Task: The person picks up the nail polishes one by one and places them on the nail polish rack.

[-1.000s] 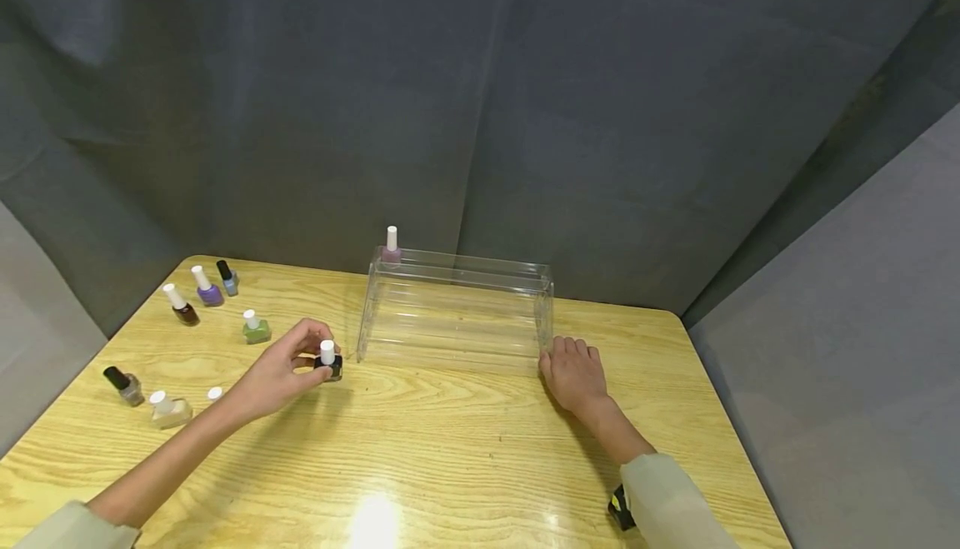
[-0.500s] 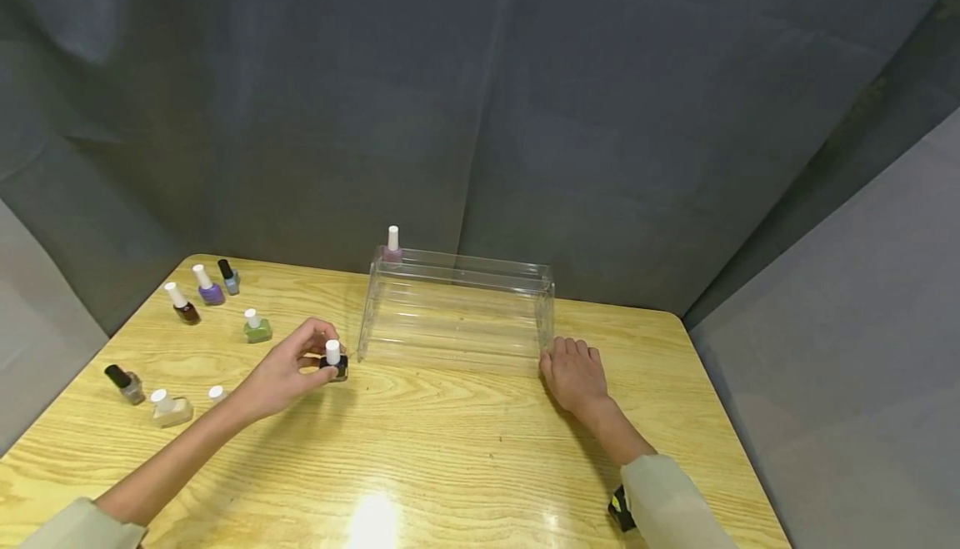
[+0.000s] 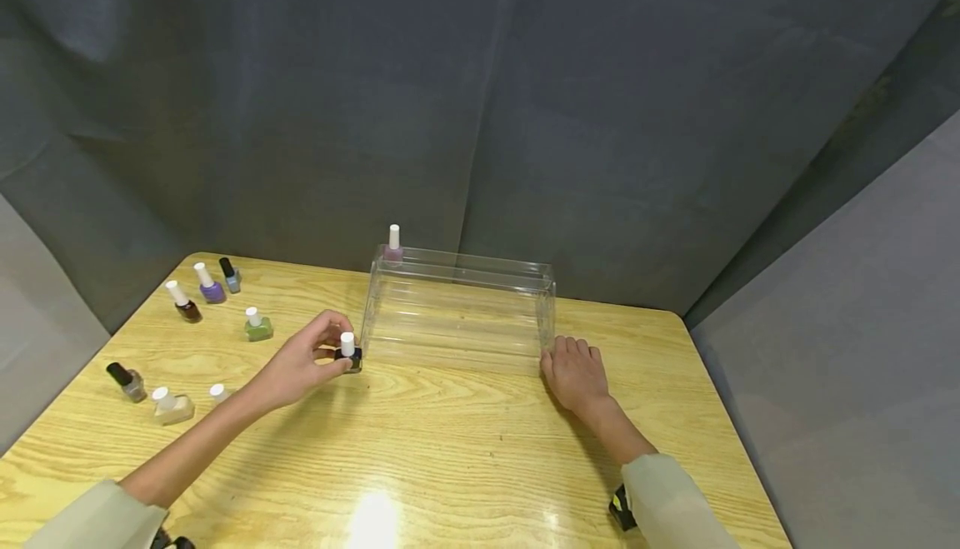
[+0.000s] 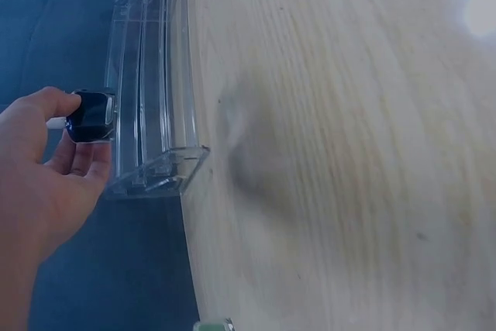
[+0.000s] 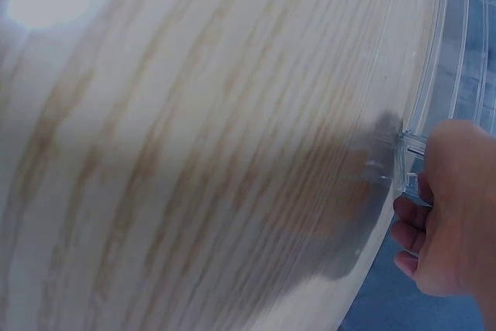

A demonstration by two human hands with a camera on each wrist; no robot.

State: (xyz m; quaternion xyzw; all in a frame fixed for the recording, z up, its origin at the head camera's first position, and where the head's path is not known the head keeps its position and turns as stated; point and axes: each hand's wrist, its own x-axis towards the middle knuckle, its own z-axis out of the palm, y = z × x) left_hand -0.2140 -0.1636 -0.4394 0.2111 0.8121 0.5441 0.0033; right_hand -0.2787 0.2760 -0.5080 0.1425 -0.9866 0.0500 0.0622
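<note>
My left hand (image 3: 296, 366) pinches a dark nail polish bottle (image 4: 91, 118) with a white cap between thumb and fingers. In the head view, the bottle is upright at the left front corner of a clear tiered display rack (image 3: 457, 284). A mauve nail polish bottle (image 3: 393, 251) with a white cap stands at the left end of the rack's top tier. My right hand (image 3: 576, 374) holds the rack's right front corner, its fingers curled by the clear end panel (image 5: 411, 162) in the right wrist view.
On the table's left side are purple (image 3: 212, 291), dark red (image 3: 189, 311), blue (image 3: 233, 281), green (image 3: 258, 330), grey (image 3: 133, 386) and cream (image 3: 174, 410) polish bottles. A white cap (image 3: 218, 391) shows beside my left forearm. A dark curtain (image 3: 480, 116) hangs behind the table.
My left hand has carried the dark bottle rightward and slightly away from me, up to the rack's left front corner. The right hand and the rack have stayed in place.
</note>
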